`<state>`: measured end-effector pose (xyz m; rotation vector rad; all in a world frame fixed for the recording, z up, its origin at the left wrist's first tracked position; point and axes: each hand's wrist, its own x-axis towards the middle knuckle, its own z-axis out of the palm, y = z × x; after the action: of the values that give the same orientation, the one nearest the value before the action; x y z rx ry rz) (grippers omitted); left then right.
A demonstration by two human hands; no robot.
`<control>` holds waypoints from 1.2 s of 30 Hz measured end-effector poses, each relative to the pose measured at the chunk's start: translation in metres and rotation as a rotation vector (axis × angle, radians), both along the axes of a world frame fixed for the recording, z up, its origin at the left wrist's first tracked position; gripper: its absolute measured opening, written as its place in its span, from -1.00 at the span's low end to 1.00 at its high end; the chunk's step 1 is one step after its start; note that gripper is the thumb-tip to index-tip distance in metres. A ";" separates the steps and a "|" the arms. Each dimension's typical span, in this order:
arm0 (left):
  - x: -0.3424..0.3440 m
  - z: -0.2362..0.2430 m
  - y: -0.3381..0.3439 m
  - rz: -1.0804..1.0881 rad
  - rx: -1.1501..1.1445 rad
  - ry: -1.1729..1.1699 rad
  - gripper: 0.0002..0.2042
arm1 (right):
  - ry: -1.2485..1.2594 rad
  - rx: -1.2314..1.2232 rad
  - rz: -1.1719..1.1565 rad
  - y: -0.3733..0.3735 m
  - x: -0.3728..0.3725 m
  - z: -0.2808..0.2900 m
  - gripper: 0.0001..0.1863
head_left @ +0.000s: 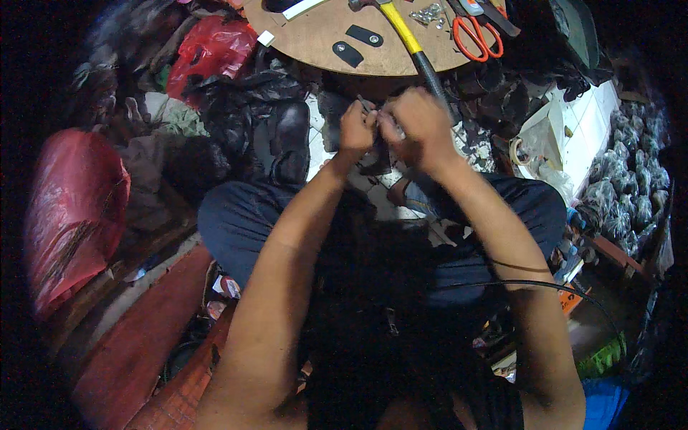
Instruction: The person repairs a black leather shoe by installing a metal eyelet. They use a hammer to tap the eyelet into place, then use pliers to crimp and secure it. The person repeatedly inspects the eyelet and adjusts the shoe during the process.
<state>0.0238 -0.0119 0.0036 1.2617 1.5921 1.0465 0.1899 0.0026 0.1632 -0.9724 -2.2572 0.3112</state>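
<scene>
Just short of the round wooden board (308, 46), where a yellow-and-black hammer (402, 29) lies, the left hand (356, 130) pinches a small dark piece (366, 104) that pokes past its fingertips; the right hand (421, 125), blurred, curls close beside it, and I can't tell what its fingers hold. This looks like close handwork on that piece, and I'd say the next move calls for a steady left pinch.
</scene>
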 end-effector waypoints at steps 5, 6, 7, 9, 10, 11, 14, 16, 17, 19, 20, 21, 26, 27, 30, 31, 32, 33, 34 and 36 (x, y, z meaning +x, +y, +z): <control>0.000 0.004 -0.009 -0.138 0.167 0.218 -0.84 | 0.275 -0.606 -0.426 -0.029 -0.036 -0.088 -0.46; 0.000 0.006 -0.009 -0.165 0.171 0.254 -0.83 | 0.266 -0.580 -0.483 -0.023 -0.039 -0.103 -0.41; 0.000 0.007 -0.010 -0.194 0.213 0.285 -0.82 | 0.279 -0.572 -0.528 -0.019 -0.044 -0.117 -0.42; -0.002 0.009 -0.012 -0.213 0.235 0.289 -0.77 | 0.300 -0.777 -0.492 -0.007 -0.049 -0.138 -0.48; -0.004 0.009 -0.010 -0.244 0.169 0.313 -0.77 | 0.293 -0.895 -0.495 0.000 -0.050 -0.145 -0.50; -0.005 0.009 -0.007 -0.274 0.101 0.337 -0.77 | 0.315 -0.853 -0.540 0.002 -0.049 -0.151 -0.59; -0.012 0.010 -0.005 -0.301 0.085 0.370 -0.75 | 0.423 -0.860 -0.736 0.004 -0.039 -0.164 -0.61; -0.013 0.015 -0.006 -0.231 0.154 0.375 -0.75 | 0.521 -1.077 -0.850 -0.001 -0.034 -0.172 -0.56; -0.012 0.020 -0.008 -0.266 0.014 0.470 -0.67 | 0.346 -1.123 -0.877 -0.004 -0.027 -0.175 -0.54; -0.002 0.033 -0.010 -0.281 -0.082 0.687 -0.68 | -0.027 -1.035 -0.925 -0.009 -0.020 -0.179 -0.46; 0.003 0.039 -0.009 -0.306 -0.201 0.788 -0.68 | -0.054 -0.981 -0.940 -0.012 -0.018 -0.180 -0.41; 0.008 0.046 -0.004 -0.357 -0.245 0.808 -0.63 | 0.005 -1.068 -1.011 -0.015 -0.016 -0.180 -0.38; -0.018 0.054 -0.001 -0.056 -0.267 1.103 -0.06 | -0.029 -1.282 -0.900 -0.025 -0.003 -0.164 -0.21; -0.024 0.047 -0.001 0.054 -0.497 0.970 0.00 | -0.065 -1.324 -0.865 -0.025 -0.001 -0.160 -0.21; -0.054 0.022 0.000 0.082 -0.610 0.411 0.08 | -0.142 -1.253 -0.806 -0.024 0.001 -0.149 -0.22; -0.063 0.016 0.000 0.021 -0.632 0.178 0.09 | -0.098 -1.254 -0.800 -0.024 0.001 -0.147 -0.21; -0.070 0.012 0.000 0.045 -0.612 0.173 0.06 | -0.056 -1.257 -0.792 -0.026 0.002 -0.146 -0.20; -0.075 0.011 -0.001 0.075 -0.638 0.160 0.04 | -0.023 -1.316 -0.820 -0.026 0.003 -0.145 -0.22; -0.080 0.014 0.002 0.108 -0.685 0.148 0.01 | 0.005 -1.284 -0.850 -0.028 0.003 -0.147 -0.24; -0.089 0.031 0.001 0.189 -0.726 0.166 -0.09 | 0.054 -1.335 -0.972 -0.029 0.006 -0.154 -0.29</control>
<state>-0.0655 -0.0105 0.0350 0.7189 1.9948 0.3902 0.1958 -0.0265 0.0091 -2.4483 -1.0360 1.3828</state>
